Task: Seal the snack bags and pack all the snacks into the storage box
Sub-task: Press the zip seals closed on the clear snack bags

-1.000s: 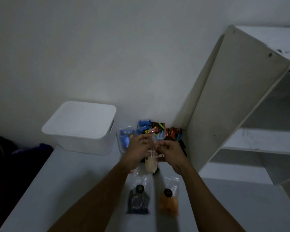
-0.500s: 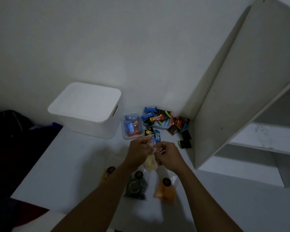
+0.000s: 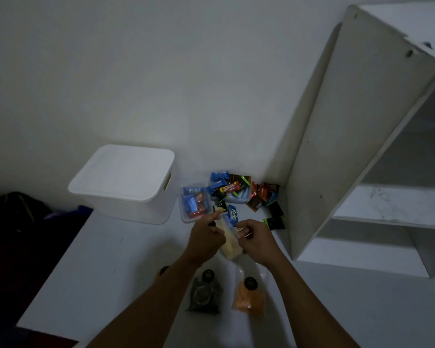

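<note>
Left grip: fingers curled, pinching the left part of the top edge of the pale snack bag.
Right grip: fingers curled, pinching the right part of that same top edge.
Pale snack bag: held up between both grips, over the middle of the table. Too small to tell whether its seal is closed.
Step in hand: judged to be sealing this bag.
Dark snack bag: flat on the table, near side, just left of the orange snack bag. Seal state of both unclear.
Hidden bag: only a corner shows beside the left forearm.
Clear tubs: 2, just beyond the grips, the left tub and the right tub, both holding wrapped sweets.
Loose wrapped snacks: scattered right of the tubs, against the shelf unit.
Storage box: far left on the table, its lid on.
Done: nothing visibly packed.
Left: likely finishing the seals, taking the lid off, and loading every bag, tub and loose sweet, so the task looks early.
</note>
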A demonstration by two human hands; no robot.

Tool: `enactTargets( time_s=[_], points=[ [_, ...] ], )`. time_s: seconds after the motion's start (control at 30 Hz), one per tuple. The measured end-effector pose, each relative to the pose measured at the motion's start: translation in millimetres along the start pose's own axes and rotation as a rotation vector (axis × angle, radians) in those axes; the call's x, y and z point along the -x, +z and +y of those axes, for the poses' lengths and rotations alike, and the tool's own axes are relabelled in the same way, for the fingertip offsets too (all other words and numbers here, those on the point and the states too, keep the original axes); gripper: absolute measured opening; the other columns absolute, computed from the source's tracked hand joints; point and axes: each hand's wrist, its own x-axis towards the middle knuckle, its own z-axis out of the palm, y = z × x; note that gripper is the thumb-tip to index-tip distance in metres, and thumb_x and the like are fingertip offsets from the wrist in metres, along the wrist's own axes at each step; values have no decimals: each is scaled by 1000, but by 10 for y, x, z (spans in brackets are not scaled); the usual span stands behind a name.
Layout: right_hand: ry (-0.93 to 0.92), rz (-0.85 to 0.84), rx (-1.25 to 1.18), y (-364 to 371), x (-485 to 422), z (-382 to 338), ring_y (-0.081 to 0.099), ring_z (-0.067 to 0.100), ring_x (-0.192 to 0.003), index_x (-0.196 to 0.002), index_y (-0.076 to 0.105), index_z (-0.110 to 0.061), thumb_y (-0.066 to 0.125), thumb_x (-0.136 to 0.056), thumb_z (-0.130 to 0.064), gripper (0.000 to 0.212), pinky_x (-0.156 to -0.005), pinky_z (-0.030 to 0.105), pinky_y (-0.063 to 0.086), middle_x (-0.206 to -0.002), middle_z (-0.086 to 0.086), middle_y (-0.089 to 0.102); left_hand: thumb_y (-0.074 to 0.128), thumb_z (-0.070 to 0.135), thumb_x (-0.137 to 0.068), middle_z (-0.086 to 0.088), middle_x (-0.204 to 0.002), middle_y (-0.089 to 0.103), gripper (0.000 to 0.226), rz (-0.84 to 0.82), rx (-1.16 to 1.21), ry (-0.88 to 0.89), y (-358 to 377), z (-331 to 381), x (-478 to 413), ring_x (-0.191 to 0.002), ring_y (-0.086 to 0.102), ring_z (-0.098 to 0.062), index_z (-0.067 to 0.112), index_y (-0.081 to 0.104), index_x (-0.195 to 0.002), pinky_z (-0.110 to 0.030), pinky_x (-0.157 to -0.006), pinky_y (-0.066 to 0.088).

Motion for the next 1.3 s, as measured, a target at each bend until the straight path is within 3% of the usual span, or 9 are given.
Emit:
enactTargets(
  time_s=[0.13, 0.23, 0.3, 0.4, 0.57, 0.73, 0.97, 1.17, 1.3],
  points=[
    [-26, 15, -150, 41, 57, -5, 63, 14, -76, -112, 66, -15, 66, -87, -4, 27, -67, 29, 54, -96, 21, 67, 65, -2, -83, 3, -123, 53, 41, 57, 62, 17, -54, 29, -1, -108, 60, -17, 10, 59, -121, -29, -82, 57],
    [-32, -40, -157, 164, 75, 31, 62, 11, -95, -124, 58, -24, 84, -72, -35, 58, -77, 20, 50, -109, 6, 65, 65, 3, -87, -3, -110, 64, 19, 178, 116, 59, -162, 48, -19, -99, 64, -15, 18, 68, -99, -29, -81, 58],
    [-40, -105, -77, 302, 69, 50, 57, 5, -103, -126, 53, -29, 90, -64, -33, 73, -76, 14, 47, -115, -9, 56, 66, 6, -87, -6, -99, 69, 15, 212, 151, 77, -257, 54, -30, -85, 69, -14, 12, 71, -100, -24, -71, 59],
    [-90, 38, -83, 614, 51, 10, 63, 2, -90, -107, 61, -24, 80, -78, -10, 37, -67, 3, 45, -97, -10, 62, 69, 7, -86, -10, -92, 73, 19, 272, 157, 121, -443, 30, -69, -73, 71, -15, 2, 71, -104, -20, -65, 58],
    [-28, 210, -201, 1162, -146, -145, 68, 17, -99, -113, 67, -10, 71, -86, -11, 28, -86, 33, 57, -104, 3, 72, 76, 17, -83, 0, -87, 72, 28, 355, 171, 125, -990, -273, -141, -73, 69, -12, 10, 68, -108, -23, -68, 58],
    [218, 109, -486, 1835, -378, -393, 70, 26, -98, -117, 59, -18, 70, -89, -20, 30, -81, 53, 59, -107, 7, 71, 83, 22, -75, 2, -96, 65, 37, 384, 136, -100, -1637, -1075, -102, -84, 62, -14, 15, 60, -103, -15, -67, 46],
    [395, 186, -375, 2851, -496, -334, 67, 32, -79, -79, 61, -12, 67, -90, -27, 20, -78, 49, 57, -78, 12, 66, 79, 19, -79, -3, -81, 66, 17, 206, -14, -281, -2211, -2051, -3, -78, 65, -20, 12, 64, -80, -32, -69, 50],
    [394, 86, -377, 3041, -564, -298, 68, 25, -88, -106, 68, -8, 54, -96, -10, 17, -80, 41, 61, -100, 14, 71, 79, 15, -79, -7, -88, 66, 21, 238, -21, -382, -2333, -2304, -36, -81, 65, -24, 5, 65, -92, -21, -60, 44],
    [390, 190, -302, 2969, -615, -299, 66, 22, -83, -108, 65, -15, 51, -95, -2, 22, -74, 34, 56, -93, 8, 68, 81, 23, -74, -10, -109, 62, 30, 185, -225, -400, -2320, -2332, -111, -99, 62, -29, 9, 68, -98, -31, -79, 51]
  ],
)
